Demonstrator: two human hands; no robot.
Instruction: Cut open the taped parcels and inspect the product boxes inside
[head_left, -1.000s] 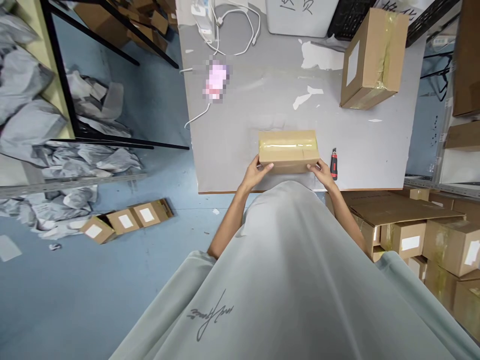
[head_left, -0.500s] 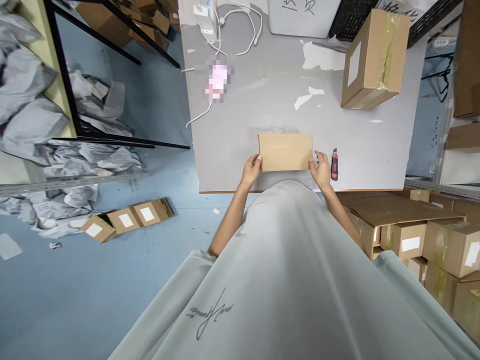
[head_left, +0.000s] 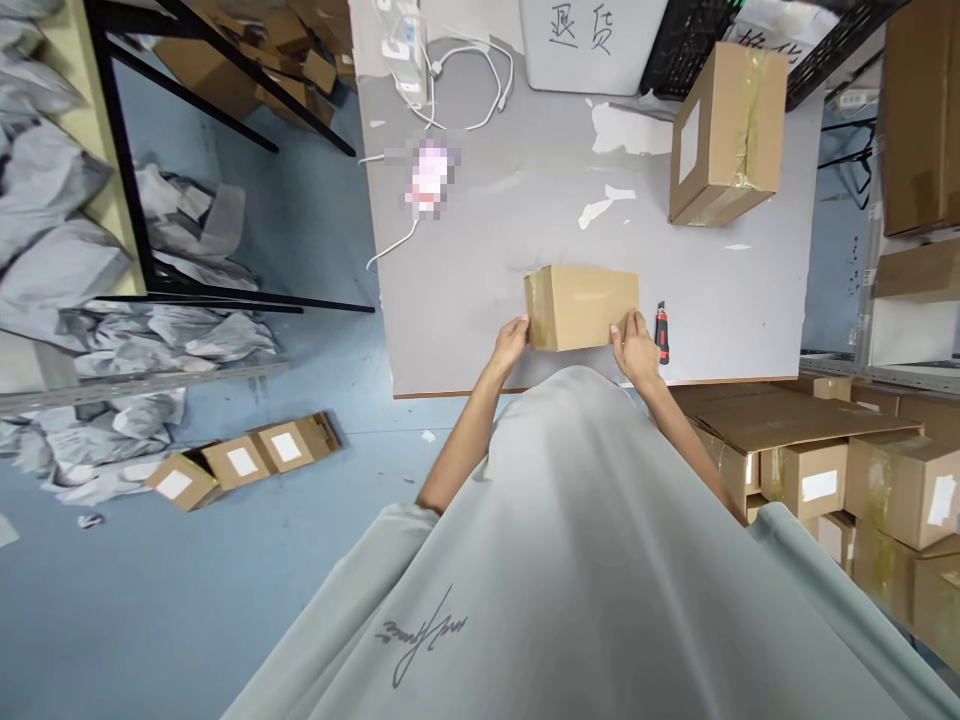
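A small brown cardboard box (head_left: 589, 308) is between my two hands near the front edge of the grey table (head_left: 480, 220). It is tilted, so its taped left end shows. My left hand (head_left: 513, 343) grips the box's lower left corner, with the fingertips partly hidden behind it. My right hand (head_left: 635, 348) holds its lower right side, thumb on the near face and fingers at the right edge. Just right of that hand lies a red and black utility knife (head_left: 661, 334) with its tip pointing away from me.
A larger taped carton (head_left: 727, 135) stands at the table's back right, near a black crate (head_left: 686, 45). Cables (head_left: 487, 80) and a blurred phone-like object (head_left: 431, 178) lie at the back left. Stacked boxes (head_left: 817, 480) stand right, below table level; grey parcels (head_left: 172, 325) fill the left side.
The box has turned and tilted, so its taped left end now shows. My right hand has shifted its hold onto the near face. The camera view has moved slightly.
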